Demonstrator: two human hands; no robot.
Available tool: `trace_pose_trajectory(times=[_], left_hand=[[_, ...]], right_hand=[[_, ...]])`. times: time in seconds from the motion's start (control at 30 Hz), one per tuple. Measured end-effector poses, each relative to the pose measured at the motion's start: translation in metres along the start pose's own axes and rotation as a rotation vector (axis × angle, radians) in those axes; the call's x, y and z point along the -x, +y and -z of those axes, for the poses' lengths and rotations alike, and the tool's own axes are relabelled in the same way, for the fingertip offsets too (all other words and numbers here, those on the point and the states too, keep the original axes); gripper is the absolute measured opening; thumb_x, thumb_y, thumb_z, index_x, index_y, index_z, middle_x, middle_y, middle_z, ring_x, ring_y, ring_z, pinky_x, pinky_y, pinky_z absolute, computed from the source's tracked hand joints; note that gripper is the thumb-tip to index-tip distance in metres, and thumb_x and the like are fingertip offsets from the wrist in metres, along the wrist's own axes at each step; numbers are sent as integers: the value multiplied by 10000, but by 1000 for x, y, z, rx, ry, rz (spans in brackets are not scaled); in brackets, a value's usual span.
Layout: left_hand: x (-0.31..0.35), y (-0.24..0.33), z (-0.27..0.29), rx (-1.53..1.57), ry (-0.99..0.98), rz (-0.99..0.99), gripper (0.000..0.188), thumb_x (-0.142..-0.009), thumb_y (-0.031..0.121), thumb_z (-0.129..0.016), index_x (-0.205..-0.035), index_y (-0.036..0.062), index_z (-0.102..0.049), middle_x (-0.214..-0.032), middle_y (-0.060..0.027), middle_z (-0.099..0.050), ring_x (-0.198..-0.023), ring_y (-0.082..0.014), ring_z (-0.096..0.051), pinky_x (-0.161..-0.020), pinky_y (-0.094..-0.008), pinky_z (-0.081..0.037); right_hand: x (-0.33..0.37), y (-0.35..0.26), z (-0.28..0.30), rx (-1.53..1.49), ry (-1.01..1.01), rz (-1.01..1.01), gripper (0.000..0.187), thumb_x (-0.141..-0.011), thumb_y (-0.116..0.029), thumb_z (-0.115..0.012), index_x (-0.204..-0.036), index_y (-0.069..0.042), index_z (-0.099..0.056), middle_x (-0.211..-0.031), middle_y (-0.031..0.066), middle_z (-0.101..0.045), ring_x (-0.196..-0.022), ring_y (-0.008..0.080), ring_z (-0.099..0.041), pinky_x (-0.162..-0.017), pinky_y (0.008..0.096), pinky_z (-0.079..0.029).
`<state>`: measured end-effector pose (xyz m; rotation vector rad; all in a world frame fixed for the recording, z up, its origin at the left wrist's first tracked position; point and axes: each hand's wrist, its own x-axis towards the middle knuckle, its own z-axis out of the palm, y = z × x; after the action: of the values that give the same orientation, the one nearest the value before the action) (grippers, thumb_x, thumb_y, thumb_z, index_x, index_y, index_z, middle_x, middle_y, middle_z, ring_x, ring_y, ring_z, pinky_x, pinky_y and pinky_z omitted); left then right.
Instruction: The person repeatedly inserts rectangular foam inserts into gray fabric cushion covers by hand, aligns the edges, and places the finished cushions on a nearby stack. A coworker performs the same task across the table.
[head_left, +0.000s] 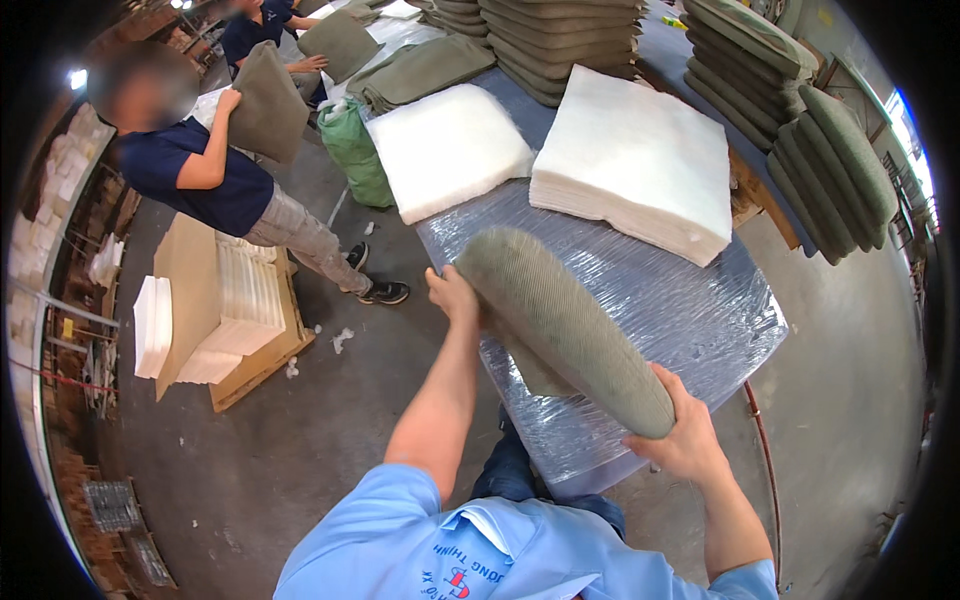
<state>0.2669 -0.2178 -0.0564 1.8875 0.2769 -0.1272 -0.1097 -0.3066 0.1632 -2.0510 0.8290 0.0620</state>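
Observation:
Both of my hands hold a ribbed olive-grey cushion cover [565, 315], which bows upward and slants above the wrapped table. At its far left end, my left hand [455, 295] grips the edge, the fingers partly hidden behind the fabric. My right hand [685, 430] is closed round the near right end, thumb underneath. Beneath the cover, a looser flap of the same fabric [540, 370] hangs down. Just beyond it lie a thick white wadding sheet [450, 145] and, to its right, a neat stack of white wadding sheets [635, 160].
Clear plastic film covers the table [690, 310]. Tall piles of olive covers [560, 45] stand at the back, with more [835, 170] at the right. On the left, a co-worker [215, 170] holds an olive cover near a green sack [355, 150] and boxed white sheets [240, 300].

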Motion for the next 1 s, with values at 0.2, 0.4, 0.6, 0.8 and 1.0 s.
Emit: trace_pose_trajectory(times=[0.2, 0.4, 0.6, 0.8, 1.0], left_hand=[[255, 27, 62, 384, -620, -524, 751, -1124, 498, -164, -1631, -36, -15, -1687, -231, -101, -1578, -352, -84, -1272, -433, -130], [282, 106, 125, 780, -1016, 42, 630, -1113, 575, -245, -1520, 128, -422, -1320, -100, -582, -1190, -216, -619, -978, -369, -556], [299, 57, 141, 577, -1128, 134, 600, -1134, 501, -208, -1629, 169, -281, -1458, -110, -526, -1253, -209, -593, -1006, -359, -552], [321, 12, 140, 545, -1195, 185, 633, -1113, 570, -244, -1616, 191, -304, -1341, -87, -600, -1195, -185, -618, -981, -352, -554], [360, 10, 121, 494, -1120, 7, 673, -1095, 617, -207, -1587, 175, -332, -1379, -88, -564, -1215, -182, -612, -1013, -345, -547]], right_hand=[[-4, -17, -19, -123, -84, 238, 1088, -713, -293, -798, -1627, -70, -252, -1446, 279, -556, -1322, 417, -572, -1080, 449, -476], [47, -39, -24, -181, 4, 432, 1085, -858, -484, -737, -1651, -34, -148, -1512, 328, -475, -1390, 447, -504, -1149, 440, -419], [86, 13, -68, -542, 39, 195, 660, -1053, -452, -536, -1605, -120, -390, -1489, 238, -538, -1366, 302, -541, -1150, 384, -407], [72, 64, -96, -923, 228, 191, 607, -1110, -465, -420, -1552, -50, -446, -1516, 154, -519, -1434, 240, -455, -1208, 370, -326], [62, 82, -114, -1244, 260, 260, 719, -1107, -546, -335, -1621, -43, -292, -1617, 147, -379, -1502, 246, -352, -1241, 377, -274]])
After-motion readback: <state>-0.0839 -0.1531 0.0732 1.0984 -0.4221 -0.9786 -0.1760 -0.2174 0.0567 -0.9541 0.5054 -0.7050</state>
